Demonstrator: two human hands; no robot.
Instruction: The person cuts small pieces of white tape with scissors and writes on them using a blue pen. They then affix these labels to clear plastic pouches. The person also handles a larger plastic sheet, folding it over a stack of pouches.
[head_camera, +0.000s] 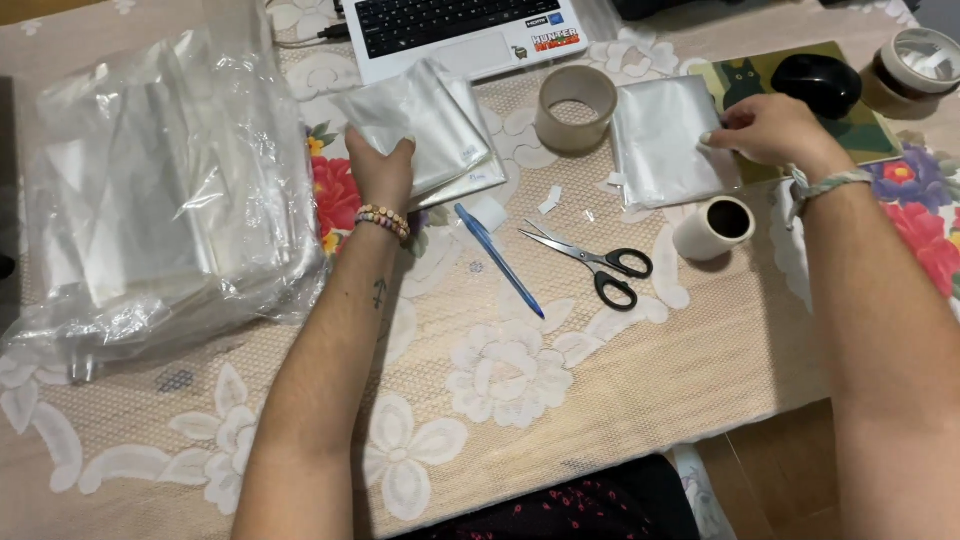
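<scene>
— How should the sleeves be handled here?

— One sleeve is best kept flat on the table (600, 400) — slid, not lifted, so the film stays uncreased. The stack (425, 125) lies by the laptop (450, 30); a single sleeve (665, 140) is laid beside the tape roll (575, 107).

— And the hands?

— The left hand (380, 170) is curled over the stack's edge, fingers pressed together. The right hand (770, 130) is bent at the wrist, fingertips pinching the sleeve's edge — scissors (595, 262) and pen (500, 260) lie untouched between the arms.

Glossy silvery plastic pouches (425, 125), crinkly clear plastic bag (160, 190), lacy cloth tablecloth (600, 380), metal-bladed scissors (590, 260)
</scene>
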